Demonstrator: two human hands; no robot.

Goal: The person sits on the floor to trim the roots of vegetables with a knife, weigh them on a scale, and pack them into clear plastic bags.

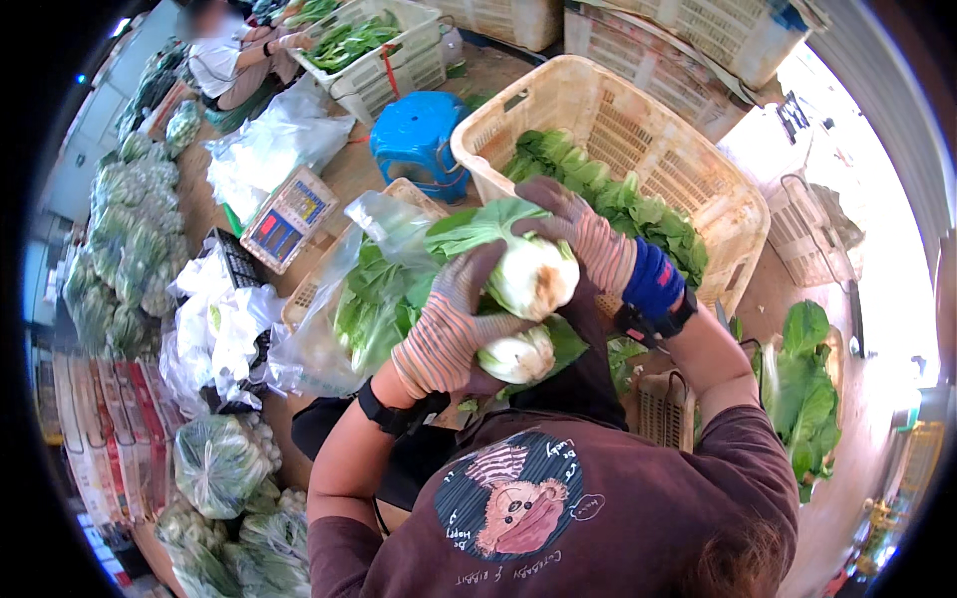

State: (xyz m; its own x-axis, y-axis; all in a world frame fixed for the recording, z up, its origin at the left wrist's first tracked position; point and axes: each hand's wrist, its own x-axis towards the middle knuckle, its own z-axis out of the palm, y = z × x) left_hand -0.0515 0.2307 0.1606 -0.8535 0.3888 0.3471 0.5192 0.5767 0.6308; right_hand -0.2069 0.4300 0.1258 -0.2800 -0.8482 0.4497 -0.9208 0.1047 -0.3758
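Both my hands wear striped work gloves with dark fingers. My right hand point(588, 234) is closed over the top of a head of bok choy point(533, 279), whose white cut base faces me and whose green leaves point left. Against its left side, my left hand point(449, 324) wraps round the leafy part, thumb stretched between this head and a second bok choy point(518, 356) just below. Whether the left fingers also bear the lower head is hidden. Left of my hands, a clear plastic bag point(314, 319) lies open with green leaves in it.
Ahead right stands a large cream crate point(733, 204) with leafy greens. A blue stool point(419, 140), a digital scale point(289, 219) and white plastic bags point(224, 309) lie ahead and left. Bagged vegetables point(224, 463) pile up at left. Another person point(234, 60) sits at far left.
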